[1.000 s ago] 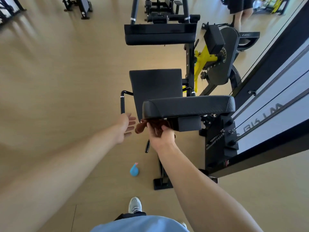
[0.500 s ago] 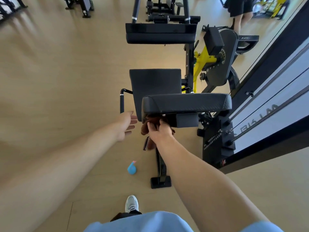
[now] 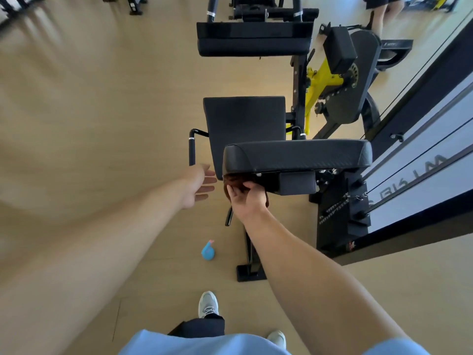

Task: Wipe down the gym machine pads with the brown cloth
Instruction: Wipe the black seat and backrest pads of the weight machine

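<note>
My right hand (image 3: 247, 199) grips the brown cloth (image 3: 234, 181) and presses it up against the underside of the near black pad (image 3: 297, 155), at its left end. Most of the cloth is hidden by my fingers and the pad's edge. My left hand (image 3: 198, 185) hovers open just left of the cloth, fingers spread, touching nothing. Below the near pad sits the black seat pad (image 3: 245, 121). A long black pad (image 3: 254, 38) lies farther away at the top.
A blue spray bottle (image 3: 208, 251) stands on the wooden floor near the machine's black base foot (image 3: 250, 272). The yellow and black pivot arm (image 3: 332, 80) and weight stack frame (image 3: 343, 208) are on the right. Another person's legs (image 3: 384, 11) are at the top right.
My right hand has shifted the cloth slightly along the underside of the near pad. My left hand has stayed open beside it. The view has moved a little closer.
</note>
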The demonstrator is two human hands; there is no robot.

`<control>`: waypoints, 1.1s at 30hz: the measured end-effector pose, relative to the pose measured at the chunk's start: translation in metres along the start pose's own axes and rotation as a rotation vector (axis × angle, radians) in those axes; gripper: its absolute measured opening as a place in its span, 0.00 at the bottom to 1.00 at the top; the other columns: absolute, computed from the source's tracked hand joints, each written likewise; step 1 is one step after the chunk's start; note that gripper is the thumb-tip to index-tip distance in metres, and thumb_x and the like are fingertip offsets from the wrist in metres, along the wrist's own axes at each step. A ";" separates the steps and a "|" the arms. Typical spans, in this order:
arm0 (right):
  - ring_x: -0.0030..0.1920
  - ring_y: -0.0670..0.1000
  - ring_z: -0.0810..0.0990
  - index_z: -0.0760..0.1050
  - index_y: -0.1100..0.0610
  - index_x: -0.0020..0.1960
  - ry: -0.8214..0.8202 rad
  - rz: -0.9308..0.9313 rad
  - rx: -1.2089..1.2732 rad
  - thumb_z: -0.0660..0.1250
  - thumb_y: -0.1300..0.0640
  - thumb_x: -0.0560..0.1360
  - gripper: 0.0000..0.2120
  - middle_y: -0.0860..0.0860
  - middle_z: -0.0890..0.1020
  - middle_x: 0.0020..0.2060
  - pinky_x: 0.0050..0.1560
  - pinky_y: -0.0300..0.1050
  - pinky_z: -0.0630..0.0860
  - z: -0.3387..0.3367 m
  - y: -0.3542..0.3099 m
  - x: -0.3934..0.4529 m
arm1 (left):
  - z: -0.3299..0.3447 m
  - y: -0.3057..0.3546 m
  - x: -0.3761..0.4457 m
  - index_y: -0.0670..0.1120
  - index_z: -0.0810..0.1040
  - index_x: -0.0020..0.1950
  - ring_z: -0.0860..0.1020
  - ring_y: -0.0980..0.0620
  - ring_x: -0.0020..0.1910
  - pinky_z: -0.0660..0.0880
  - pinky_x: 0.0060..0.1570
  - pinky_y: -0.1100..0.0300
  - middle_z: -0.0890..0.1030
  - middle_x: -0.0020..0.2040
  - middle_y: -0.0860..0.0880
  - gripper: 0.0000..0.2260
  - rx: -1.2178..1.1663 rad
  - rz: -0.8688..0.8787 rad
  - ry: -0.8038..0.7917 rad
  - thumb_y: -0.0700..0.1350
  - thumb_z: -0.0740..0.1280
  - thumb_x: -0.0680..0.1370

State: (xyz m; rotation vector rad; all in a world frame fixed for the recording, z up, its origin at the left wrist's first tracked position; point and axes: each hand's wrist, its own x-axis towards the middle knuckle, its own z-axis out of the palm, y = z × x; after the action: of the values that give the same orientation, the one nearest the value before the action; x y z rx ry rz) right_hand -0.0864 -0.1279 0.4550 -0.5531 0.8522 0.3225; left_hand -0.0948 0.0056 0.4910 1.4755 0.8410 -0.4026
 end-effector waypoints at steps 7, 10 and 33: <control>0.52 0.62 0.81 0.75 0.66 0.60 -0.020 -0.036 -0.122 0.49 0.74 0.75 0.22 0.64 0.80 0.59 0.70 0.58 0.71 -0.006 0.009 0.067 | -0.033 -0.024 0.020 0.47 0.78 0.52 0.80 0.47 0.52 0.72 0.62 0.50 0.81 0.51 0.49 0.14 0.072 -0.023 0.052 0.54 0.57 0.83; 0.48 0.65 0.84 0.76 0.65 0.57 -0.067 -0.040 -0.046 0.47 0.75 0.70 0.25 0.65 0.83 0.52 0.66 0.61 0.74 -0.023 0.008 0.050 | -0.030 -0.038 0.021 0.48 0.77 0.48 0.79 0.46 0.51 0.72 0.60 0.51 0.81 0.50 0.48 0.13 0.064 -0.054 0.063 0.53 0.57 0.83; 0.51 0.65 0.79 0.74 0.64 0.48 -0.062 -0.016 -0.220 0.53 0.73 0.77 0.12 0.64 0.79 0.45 0.66 0.61 0.73 -0.085 -0.092 -0.035 | 0.136 -0.060 -0.032 0.46 0.78 0.48 0.79 0.46 0.51 0.75 0.63 0.49 0.81 0.48 0.47 0.11 -0.013 -0.067 -0.022 0.47 0.58 0.82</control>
State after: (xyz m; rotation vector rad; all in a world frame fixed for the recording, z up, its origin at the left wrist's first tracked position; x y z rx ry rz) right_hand -0.1169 -0.2543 0.4678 -0.7507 0.7568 0.4197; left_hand -0.1252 -0.1397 0.4562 1.4311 0.8763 -0.4618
